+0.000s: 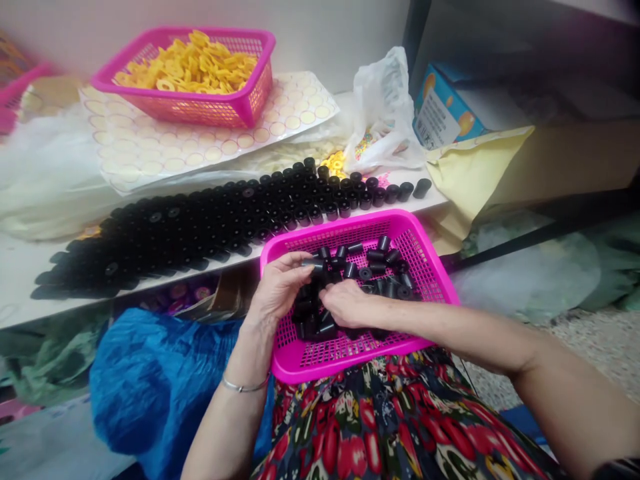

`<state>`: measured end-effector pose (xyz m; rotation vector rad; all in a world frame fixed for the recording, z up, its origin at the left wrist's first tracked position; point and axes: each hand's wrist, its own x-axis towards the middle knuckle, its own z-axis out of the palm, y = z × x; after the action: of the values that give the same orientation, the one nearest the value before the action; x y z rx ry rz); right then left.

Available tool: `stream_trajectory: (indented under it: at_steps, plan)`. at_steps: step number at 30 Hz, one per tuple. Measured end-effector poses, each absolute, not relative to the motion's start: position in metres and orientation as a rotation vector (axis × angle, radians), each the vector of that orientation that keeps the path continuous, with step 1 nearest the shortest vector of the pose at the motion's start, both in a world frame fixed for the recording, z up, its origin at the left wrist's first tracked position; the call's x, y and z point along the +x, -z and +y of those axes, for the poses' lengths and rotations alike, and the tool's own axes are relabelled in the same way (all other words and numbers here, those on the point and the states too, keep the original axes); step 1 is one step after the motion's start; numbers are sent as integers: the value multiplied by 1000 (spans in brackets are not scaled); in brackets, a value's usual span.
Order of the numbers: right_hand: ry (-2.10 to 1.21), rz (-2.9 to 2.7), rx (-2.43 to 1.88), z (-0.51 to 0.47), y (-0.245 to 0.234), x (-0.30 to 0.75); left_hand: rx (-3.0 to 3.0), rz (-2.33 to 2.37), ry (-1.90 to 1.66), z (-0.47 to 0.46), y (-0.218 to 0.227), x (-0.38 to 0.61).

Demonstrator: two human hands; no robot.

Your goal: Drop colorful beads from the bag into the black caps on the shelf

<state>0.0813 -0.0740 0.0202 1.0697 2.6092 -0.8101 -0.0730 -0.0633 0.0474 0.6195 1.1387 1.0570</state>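
At the centre of the frame, the left hand (283, 283) pinches 1 short, glossy black plastic-looking cylinder (315, 266) between thumb and fingers, above a bright pink rectangular mesh basket (430, 267). The right hand (347, 303) reaches into the basket with its fingers bent down among loose black cylinders (393, 288); their tips are hidden, so I cannot tell whether it grips any.

To gather these well, a light hold on the side wall should serve best, as the smooth surface probably slips. The right hand would do well to stay shallow, and the basket, which seems to rest on the dark patterned cloth (360, 433) at the bottom of the frame, needs to be kept level.

The held cylinder lies roughly sideways, a pale highlight along it. Some loose ones show round ends with a small central hole. Left of centre, close-packed black cylinders (200, 227) crowd the white table (15, 280), many apparently on end.
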Motion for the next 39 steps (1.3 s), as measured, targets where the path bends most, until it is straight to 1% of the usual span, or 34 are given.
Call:
stream_trajectory:
  at_steps: [2,4,7,9,13,18,22,28,32,39]
  plan:
    - [1087,2634,1337,-70,-23,97,587,1093,-1036,-65,-50,-73]
    - [1441,2692,1582,-67,-27,115,564,1053,-1014,-66,-53,-72]
    - [1903,2805,1693,-67,-32,137,549,1021,-986,-67,-56,-67]
    - [2074,2833,1692,-69,-33,145,558,1017,-970,-68,-57,-61]
    - [2223,2802,1748,-70,-34,150,651,1069,-1006,-68,-58,-49]
    - [2294,2828,1701,-70,-33,152,796,1144,-1129,-73,-58,-41]
    - [2330,2818,1687,-71,-34,154,827,1059,-1131,-79,-55,-36]
    - [1927,3057,1665,-73,-50,161,995,1098,-1081,-83,-53,-31]
    - [1810,3145,1596,-70,-58,164,1006,1150,-1075,-84,-52,-28]
    - [1556,3295,1471,-65,-55,169,1436,1163,-1026,-79,-53,-33]
